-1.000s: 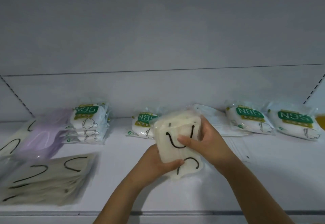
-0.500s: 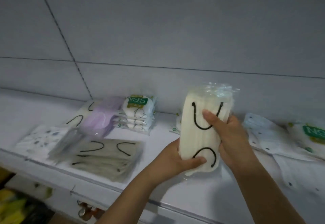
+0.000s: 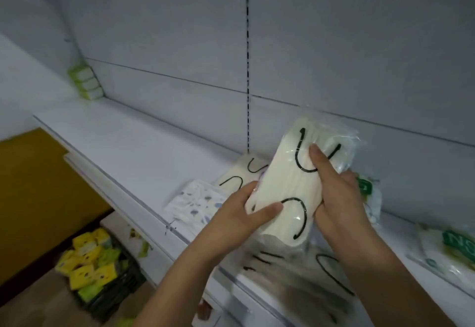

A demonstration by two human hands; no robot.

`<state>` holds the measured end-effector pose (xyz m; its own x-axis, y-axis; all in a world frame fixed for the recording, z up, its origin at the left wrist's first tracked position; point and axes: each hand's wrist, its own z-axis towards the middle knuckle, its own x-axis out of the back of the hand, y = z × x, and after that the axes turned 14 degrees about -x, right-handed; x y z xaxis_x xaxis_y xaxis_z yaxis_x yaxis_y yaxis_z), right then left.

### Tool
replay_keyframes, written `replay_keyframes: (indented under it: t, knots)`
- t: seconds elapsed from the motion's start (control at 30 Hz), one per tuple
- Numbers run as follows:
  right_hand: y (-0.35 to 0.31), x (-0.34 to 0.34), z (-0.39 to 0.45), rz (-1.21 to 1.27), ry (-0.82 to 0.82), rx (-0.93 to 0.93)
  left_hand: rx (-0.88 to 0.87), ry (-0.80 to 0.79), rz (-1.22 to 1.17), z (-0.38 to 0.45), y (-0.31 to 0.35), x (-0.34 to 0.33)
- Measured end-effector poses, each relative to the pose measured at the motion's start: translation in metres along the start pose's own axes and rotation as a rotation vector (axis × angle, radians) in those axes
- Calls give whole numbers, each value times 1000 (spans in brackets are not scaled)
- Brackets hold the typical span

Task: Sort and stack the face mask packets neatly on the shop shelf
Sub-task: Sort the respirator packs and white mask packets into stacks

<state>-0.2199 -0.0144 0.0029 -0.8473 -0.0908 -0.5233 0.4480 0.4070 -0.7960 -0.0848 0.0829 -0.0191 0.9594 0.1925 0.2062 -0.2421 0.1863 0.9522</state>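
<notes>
A cream mask packet (image 3: 290, 185) is gripped by left hand (image 3: 239, 213) and right hand (image 3: 339, 195), fingers curled; the packets beneath are blurred.

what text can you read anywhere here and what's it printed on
"N": white on a green label, on the packet at the right edge; the rest is cut off and blurred.
Green label on the packet behind the right hand: mostly hidden, unreadable.
Green boxes at the far left: too small to read.
</notes>
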Motion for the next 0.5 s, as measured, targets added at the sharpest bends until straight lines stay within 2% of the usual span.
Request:
replay_keyframes:
  t: [0.13,0.27,0.5]
  knots:
    - [25,-65,52,-115,13,-27,-2,28,79,40,-20,78]
    - [39,-87,105,-307,21,-91,116,-13,39,96,-52,133]
    - [57,-81,149,-608,287,-116,359,-185,193,157,-125,147]
